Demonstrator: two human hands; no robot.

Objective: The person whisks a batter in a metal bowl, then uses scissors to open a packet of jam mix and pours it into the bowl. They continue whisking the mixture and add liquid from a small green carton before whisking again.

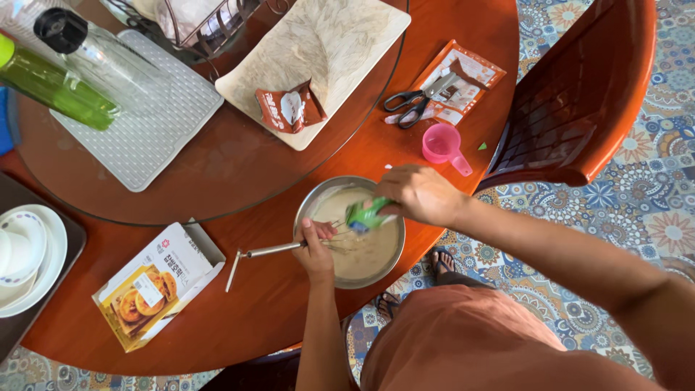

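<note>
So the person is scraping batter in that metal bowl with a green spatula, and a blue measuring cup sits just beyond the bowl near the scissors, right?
Almost. The measuring cup is pink, not blue, as the head view shows. The rest holds: the right hand works a green spatula in the batter in the metal bowl, and the cup sits just beyond the bowl near the scissors.

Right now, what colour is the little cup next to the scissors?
Pink. The cup shows clearly in the head view, on the table beside the scissors.
</note>
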